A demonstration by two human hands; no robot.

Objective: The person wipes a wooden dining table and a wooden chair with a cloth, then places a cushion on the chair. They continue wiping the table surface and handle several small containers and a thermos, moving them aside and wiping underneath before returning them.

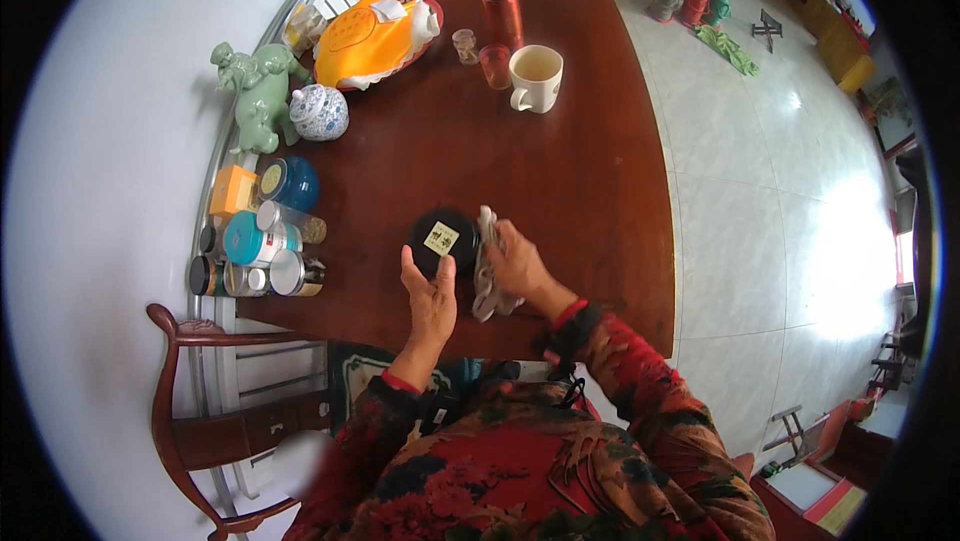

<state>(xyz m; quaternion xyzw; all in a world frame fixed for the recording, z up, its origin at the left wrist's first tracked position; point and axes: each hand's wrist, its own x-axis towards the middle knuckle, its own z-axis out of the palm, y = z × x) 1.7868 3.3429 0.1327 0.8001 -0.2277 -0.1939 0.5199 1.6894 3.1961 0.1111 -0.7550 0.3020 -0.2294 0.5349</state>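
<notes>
A round black jar [427, 227] with a pale label on its lid is at the near part of the brown wooden table [480, 158]. My left hand [433, 297] touches the jar's near side, thumb and fingers spread against it. A crumpled greyish cloth [486, 286] is bunched in my right hand [519, 263], against the jar's right side. The underside of the jar and the fingertips behind it are hidden.
Jars with lids [255, 238], a blue round jar [300, 184], a blue-and-white lidded pot [320, 113] and a green ceramic figurine [262, 94] line the left edge. Farther back are a white mug [537, 75], a red glass [495, 66] and a red cylinder [500, 8]. A wooden chair [169, 376] stands near left.
</notes>
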